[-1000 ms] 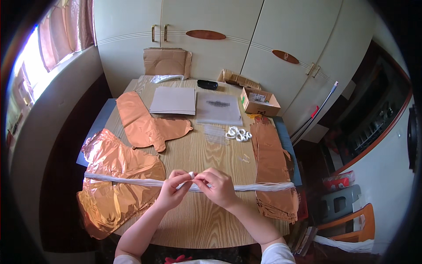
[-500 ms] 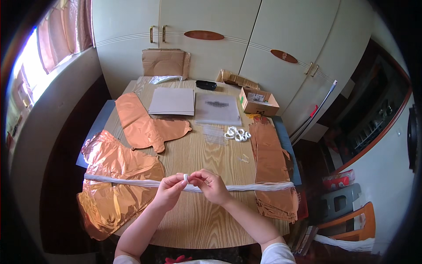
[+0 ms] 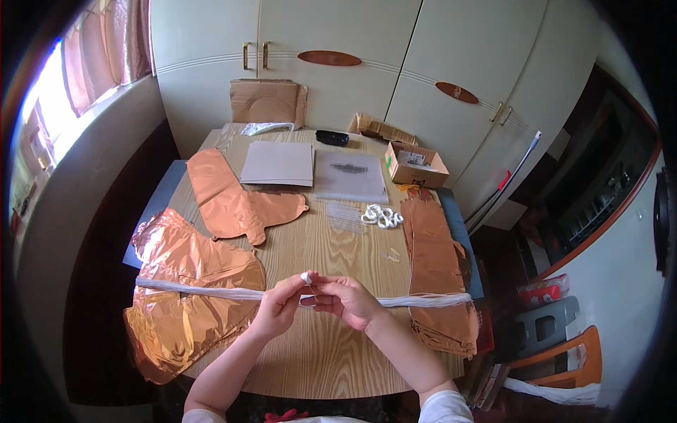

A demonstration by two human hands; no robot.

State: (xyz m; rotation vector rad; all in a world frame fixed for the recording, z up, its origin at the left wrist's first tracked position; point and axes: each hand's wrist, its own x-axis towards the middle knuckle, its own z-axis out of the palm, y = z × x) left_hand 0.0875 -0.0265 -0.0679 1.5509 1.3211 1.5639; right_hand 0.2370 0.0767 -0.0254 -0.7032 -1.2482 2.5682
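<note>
A small white coil (image 3: 306, 278), like wound ribbon or string, is pinched at the fingertips above the table's near half. My left hand (image 3: 278, 307) grips it between thumb and forefinger. My right hand (image 3: 352, 302) closes its thumb and forefinger right beside it, where a thin strand seems to hang; what exactly they pinch is too small to make out. Below both hands, a long bundle of white strings (image 3: 423, 300) stretches across the table, partly covered by them. Several similar white coils (image 3: 381, 216) lie farther off to the right.
Copper foil balloons, flat, lie at the left (image 3: 194, 289) and far left (image 3: 229, 201); a folded copper foil stack (image 3: 431, 247) lines the right edge. Farther back are grey sheets (image 3: 276, 163), a clear plastic bag (image 3: 351, 176), a black tray (image 3: 331, 137) and a cardboard box (image 3: 416, 168).
The white coil has tipped upward at my left fingertips. My right hand has shifted slightly right and turned, its lower fingers loosening, and a thin strand now shows between the hands.
</note>
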